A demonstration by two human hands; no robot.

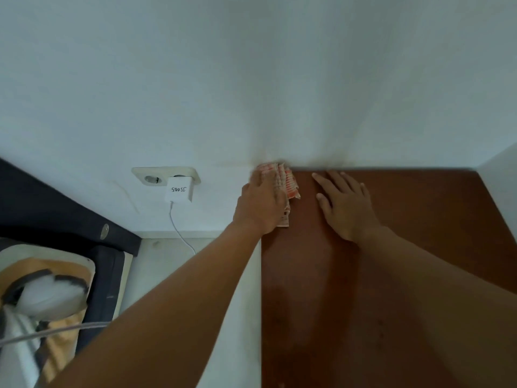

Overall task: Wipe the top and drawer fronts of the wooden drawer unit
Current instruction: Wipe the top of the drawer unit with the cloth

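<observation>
The reddish-brown wooden top of the drawer unit (pixel 419 219) fills the lower right, seen from above; its drawer fronts are out of sight. My left hand (pixel 260 203) presses a crumpled white cloth with orange-red stripes (pixel 288 180) onto the top's far left corner, against the wall. My right hand (pixel 347 205) lies flat and open on the wood just right of the cloth, fingers spread toward the wall. Both bare forearms reach in from below.
A white wall (pixel 251 79) runs behind the unit. A double socket (pixel 156 176) holds a white charger (pixel 179 191) whose cable hangs to the floor. A dark bed frame (pixel 56 217) with bedding stands at the left. Another white surface (pixel 500 175) borders the unit's right.
</observation>
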